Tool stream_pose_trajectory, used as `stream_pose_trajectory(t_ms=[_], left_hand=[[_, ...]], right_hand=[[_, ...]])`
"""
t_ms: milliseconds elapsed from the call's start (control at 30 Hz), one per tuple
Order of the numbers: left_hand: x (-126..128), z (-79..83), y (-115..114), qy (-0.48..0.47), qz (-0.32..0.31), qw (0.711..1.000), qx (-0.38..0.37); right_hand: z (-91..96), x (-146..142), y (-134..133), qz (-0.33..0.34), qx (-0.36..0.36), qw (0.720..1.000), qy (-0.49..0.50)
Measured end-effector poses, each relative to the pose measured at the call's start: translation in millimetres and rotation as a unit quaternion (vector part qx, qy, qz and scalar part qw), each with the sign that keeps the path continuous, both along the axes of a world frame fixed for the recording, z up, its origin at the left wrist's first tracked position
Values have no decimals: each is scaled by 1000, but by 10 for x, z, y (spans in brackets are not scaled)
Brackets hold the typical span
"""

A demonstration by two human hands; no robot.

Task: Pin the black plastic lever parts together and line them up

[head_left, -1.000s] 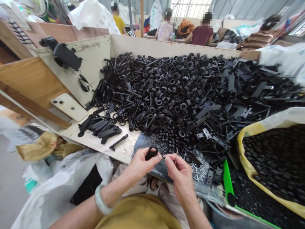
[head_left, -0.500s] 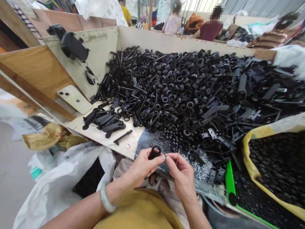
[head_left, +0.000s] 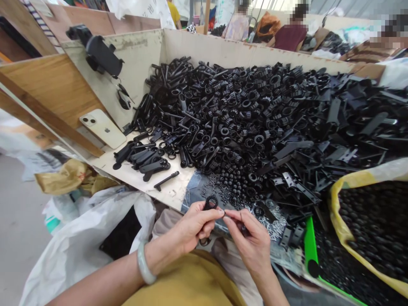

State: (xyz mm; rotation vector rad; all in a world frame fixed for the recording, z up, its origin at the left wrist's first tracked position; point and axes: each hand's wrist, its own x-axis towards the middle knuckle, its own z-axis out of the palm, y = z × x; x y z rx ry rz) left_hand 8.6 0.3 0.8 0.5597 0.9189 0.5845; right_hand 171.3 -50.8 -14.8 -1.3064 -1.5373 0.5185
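Held pieces half hidden, sack cut off
Left hand [head_left: 194, 225] covers much of a black ringed part [head_left: 211, 201]; dark item [head_left: 245, 230] behind the right hand's [head_left: 251, 241] fingers unclear; yellow-rimmed sack [head_left: 335, 212] runs past the right edge

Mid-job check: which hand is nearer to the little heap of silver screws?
Right. The right hand is just beside the silver screws, to their left in the view; the left hand is farther left, holding a black ringed part.
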Motion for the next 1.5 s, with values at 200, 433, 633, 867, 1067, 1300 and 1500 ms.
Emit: stream_pose_trajectory(t_ms=[200, 433, 633, 867, 1067, 1300, 1500], left_hand=[[5, 2, -21, -17, -29, 999, -9], [-124, 39, -41, -75, -68, 994, -30], [-216, 5, -93, -61, -88, 994, 13], [-228, -12, -155, 5, -60, 997, 55], [-235, -71, -162, 75, -88, 984, 132], [-249, -123, -137, 118, -119, 967, 193], [-298, -150, -114, 137, -140, 951, 239]], right_hand=[[-53, 4, -29, -3, -14, 999, -34], [-61, 22, -4, -23, -11, 999, -31], [-48, 12, 27, 37, 11, 995, -97], [-3, -14, 94, 68, 37, 980, -181], [6, -32, 70, 71, 8, 975, -211], [35, -132, -8, 69, -11, 975, -212], [44, -138, -60, 74, 29, 961, -266]])
